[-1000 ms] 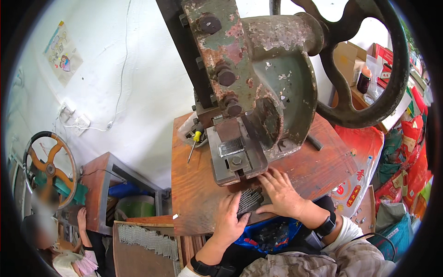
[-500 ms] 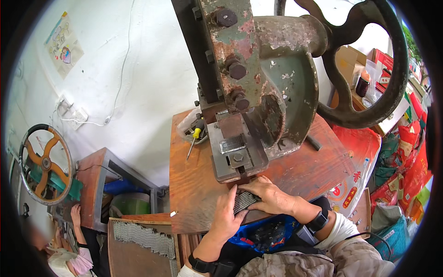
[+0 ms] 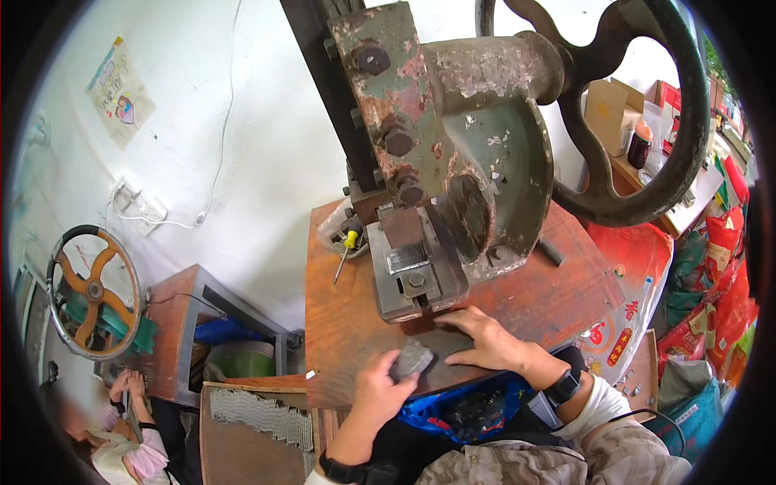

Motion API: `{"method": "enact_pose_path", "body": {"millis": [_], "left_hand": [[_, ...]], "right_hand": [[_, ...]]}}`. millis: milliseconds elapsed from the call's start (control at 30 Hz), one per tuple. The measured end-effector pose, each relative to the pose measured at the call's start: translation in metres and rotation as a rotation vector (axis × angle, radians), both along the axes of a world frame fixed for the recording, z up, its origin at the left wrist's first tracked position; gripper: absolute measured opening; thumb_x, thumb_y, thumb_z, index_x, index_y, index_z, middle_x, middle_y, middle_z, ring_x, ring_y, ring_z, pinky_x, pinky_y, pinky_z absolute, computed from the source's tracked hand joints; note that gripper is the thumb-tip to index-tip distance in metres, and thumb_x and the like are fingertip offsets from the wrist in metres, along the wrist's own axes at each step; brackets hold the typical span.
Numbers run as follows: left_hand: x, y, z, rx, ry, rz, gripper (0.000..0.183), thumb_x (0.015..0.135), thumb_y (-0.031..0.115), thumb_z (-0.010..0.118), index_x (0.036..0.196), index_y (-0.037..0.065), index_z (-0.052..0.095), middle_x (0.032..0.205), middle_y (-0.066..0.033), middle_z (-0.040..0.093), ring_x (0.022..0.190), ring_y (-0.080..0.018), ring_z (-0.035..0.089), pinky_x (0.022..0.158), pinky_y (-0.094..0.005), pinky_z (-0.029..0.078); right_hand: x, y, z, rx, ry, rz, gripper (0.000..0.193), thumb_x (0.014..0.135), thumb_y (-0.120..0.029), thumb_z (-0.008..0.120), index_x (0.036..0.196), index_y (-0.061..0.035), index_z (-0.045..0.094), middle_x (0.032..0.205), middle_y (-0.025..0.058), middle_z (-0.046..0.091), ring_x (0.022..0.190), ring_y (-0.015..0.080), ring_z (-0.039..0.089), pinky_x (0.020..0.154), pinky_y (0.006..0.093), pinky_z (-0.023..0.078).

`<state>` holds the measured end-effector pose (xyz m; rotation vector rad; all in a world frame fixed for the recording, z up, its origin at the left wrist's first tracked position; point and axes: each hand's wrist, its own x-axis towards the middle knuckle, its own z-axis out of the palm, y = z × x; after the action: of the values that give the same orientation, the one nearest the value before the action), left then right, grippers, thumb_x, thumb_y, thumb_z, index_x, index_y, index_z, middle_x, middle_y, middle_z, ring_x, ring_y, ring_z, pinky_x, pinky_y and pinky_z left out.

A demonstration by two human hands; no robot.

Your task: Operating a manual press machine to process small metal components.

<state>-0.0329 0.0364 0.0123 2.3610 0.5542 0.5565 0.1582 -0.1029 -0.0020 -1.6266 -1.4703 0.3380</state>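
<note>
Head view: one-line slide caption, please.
Left hand holds a small grey stack at the wooden tabletop, right hand open nearby, before a paint-chipped press.

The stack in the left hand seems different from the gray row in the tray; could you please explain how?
The stack is short and compact, whereas the row is longer and wavy-edged. The left hand holds the stack, while the row lies untouched in the tray. Both are gray.

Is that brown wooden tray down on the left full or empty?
Partly full: small grey metal pieces line the far side of the brown wooden tray, but much bare bottom shows.
</note>
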Motion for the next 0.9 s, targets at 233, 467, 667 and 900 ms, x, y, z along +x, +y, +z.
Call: {"method": "enact_pose_path", "body": {"millis": [233,467,667,900], "left_hand": [[0.013,0.036,0.059,-0.067,-0.26,0.269,0.042,0.07,0.008,0.072,0.106,-0.011,0.062,0.084,-0.0142,0.069,0.07,-0.0154,0.062,0.063,-0.0292,0.05],[0.133,0.043,0.073,0.157,-0.103,0.356,0.04,0.066,0.025,0.072,0.09,-0.005,0.066,0.083,-0.0244,0.065,0.08,-0.04,0.063,0.075,-0.0454,0.049],[0.144,0.038,0.077,-0.103,-0.198,0.229,0.032,0.073,0.02,0.072,0.094,-0.004,0.066,0.081,-0.0129,0.068,0.074,-0.0193,0.064,0.07,-0.0328,0.049],[0.135,0.085,0.052,-0.063,-0.078,0.156,0.016,0.083,0.002,0.055,0.095,-0.003,0.065,0.088,-0.0091,0.067,0.083,-0.017,0.062,0.077,-0.0296,0.046]], "right_hand": [[0.005,-0.011,-0.012,0.127,-0.221,-0.02,0.045,0.069,-0.015,0.076,0.11,-0.006,0.062,0.112,0.0113,0.061,0.104,0.0314,0.054,0.093,0.0404,0.043],[0.004,-0.012,-0.015,0.113,-0.275,-0.019,0.043,0.067,-0.015,0.075,0.108,-0.0073,0.063,0.11,0.0104,0.06,0.105,0.031,0.053,0.094,0.0403,0.042],[0.005,-0.012,-0.018,0.134,-0.285,-0.029,0.042,0.068,-0.016,0.075,0.107,-0.0077,0.064,0.111,0.0098,0.06,0.105,0.0302,0.052,0.093,0.0407,0.042],[0.002,-0.015,-0.011,0.155,-0.272,-0.043,0.036,0.07,-0.013,0.074,0.104,-0.0072,0.065,0.106,0.0098,0.062,0.103,0.0295,0.054,0.089,0.0403,0.045]]}}
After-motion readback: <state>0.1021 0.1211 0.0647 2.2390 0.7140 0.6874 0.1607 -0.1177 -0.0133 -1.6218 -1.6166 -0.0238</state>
